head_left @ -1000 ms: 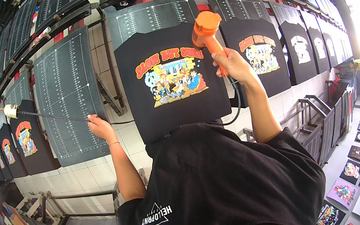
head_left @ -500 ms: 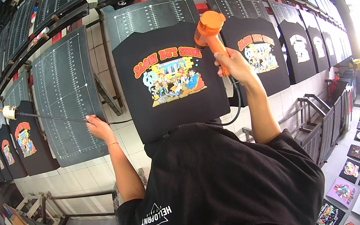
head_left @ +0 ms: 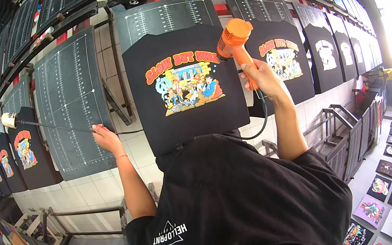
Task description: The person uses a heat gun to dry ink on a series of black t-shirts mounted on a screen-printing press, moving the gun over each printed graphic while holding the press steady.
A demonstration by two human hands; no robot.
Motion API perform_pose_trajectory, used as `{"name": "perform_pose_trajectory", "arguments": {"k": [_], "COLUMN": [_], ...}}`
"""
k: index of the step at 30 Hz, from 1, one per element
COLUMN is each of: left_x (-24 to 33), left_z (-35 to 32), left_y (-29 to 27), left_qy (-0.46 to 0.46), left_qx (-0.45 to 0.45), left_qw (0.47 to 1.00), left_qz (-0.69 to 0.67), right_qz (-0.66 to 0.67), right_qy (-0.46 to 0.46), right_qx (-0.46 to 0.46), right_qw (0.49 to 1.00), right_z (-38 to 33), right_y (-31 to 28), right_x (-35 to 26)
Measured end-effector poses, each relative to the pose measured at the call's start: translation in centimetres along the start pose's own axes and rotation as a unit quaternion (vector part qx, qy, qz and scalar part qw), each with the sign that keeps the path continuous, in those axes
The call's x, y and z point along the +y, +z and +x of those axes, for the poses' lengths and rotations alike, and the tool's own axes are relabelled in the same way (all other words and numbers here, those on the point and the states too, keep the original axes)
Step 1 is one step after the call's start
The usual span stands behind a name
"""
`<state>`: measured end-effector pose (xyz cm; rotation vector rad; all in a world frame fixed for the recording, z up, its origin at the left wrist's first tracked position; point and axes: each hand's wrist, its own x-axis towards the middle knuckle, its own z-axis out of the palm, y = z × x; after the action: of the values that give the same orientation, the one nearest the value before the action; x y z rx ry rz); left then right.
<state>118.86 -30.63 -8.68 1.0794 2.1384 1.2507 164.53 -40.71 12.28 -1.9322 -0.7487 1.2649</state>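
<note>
Orange plastic handheld blower (head_left: pixel 235 37) extends far and left from the right hand (head_left: pixel 265 78) closed around its handle (head_left: pixel 243 56); the left hand (head_left: pixel 106 137) pinches a thin black cable (head_left: pixel 59 126).

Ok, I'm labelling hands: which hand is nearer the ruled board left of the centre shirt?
Left: the left hand holds a black cord by the right edge of the ruled board; the right hand is beyond the centre shirt.

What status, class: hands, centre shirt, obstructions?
Right hand gripping orange blower. Left hand holding black cable. Centre black shirt flat on board. Blower hides upper right of print.
</note>
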Motion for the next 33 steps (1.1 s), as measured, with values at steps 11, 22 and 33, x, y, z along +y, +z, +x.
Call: {"name": "perform_pose_trajectory", "arguments": {"k": [11,22,33], "left_x": [-0.2,0.0,-0.5], "left_z": [0.2,0.1,0.2], "left_y": [0.0,0.0,0.0], "left_qy": [-0.007,-0.023,-0.023], "left_qx": [0.002,0.016,0.012], "left_qw": [1.000,0.999,0.999], "left_qz": [0.010,0.022,0.023], "right_qz": [0.019,-0.013,-0.045], "right_qy": [-0.011,-0.070,-0.039], "right_qx": [-0.025,-0.235,-0.156], "right_qw": [0.999,0.969,0.986], "right_z": [0.9,2.1,1.7], "right_y": [2.6,13.1,8.8], "right_x": [-1.4,-4.9,-3.3]}}
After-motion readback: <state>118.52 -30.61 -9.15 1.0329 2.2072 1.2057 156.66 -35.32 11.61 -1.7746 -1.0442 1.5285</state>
